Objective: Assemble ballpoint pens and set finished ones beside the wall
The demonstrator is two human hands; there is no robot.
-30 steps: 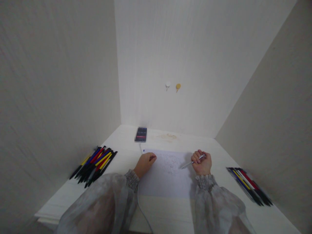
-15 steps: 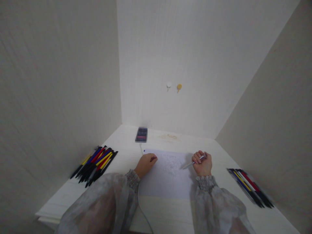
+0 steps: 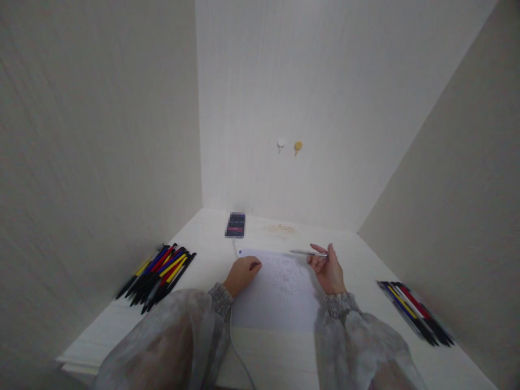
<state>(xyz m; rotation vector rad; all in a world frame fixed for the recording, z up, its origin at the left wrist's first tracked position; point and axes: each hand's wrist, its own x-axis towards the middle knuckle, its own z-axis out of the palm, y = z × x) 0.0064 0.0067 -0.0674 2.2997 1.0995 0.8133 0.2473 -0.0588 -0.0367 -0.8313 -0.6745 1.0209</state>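
My left hand (image 3: 242, 273) rests with curled fingers on the left edge of a white sheet of paper (image 3: 280, 290) that carries faint scribbles. My right hand (image 3: 327, 268) is raised slightly over the sheet's upper right part and pinches a silver pen (image 3: 307, 253) at its fingertips. The pen lies nearly level and points left. Loose grey sleeves cover both forearms.
A pile of several black, blue, red and yellow pens (image 3: 158, 270) lies at the table's left. A row of several similar pens (image 3: 414, 310) lies at the right. A small dark blurred object (image 3: 235, 225) sits at the back, and a thin cable (image 3: 238, 352) runs toward me. Walls close in on three sides.
My right hand has lifted the pen tip off the paper and turned palm up, so the pen now lies level, pointing left. My left hand has stayed put.
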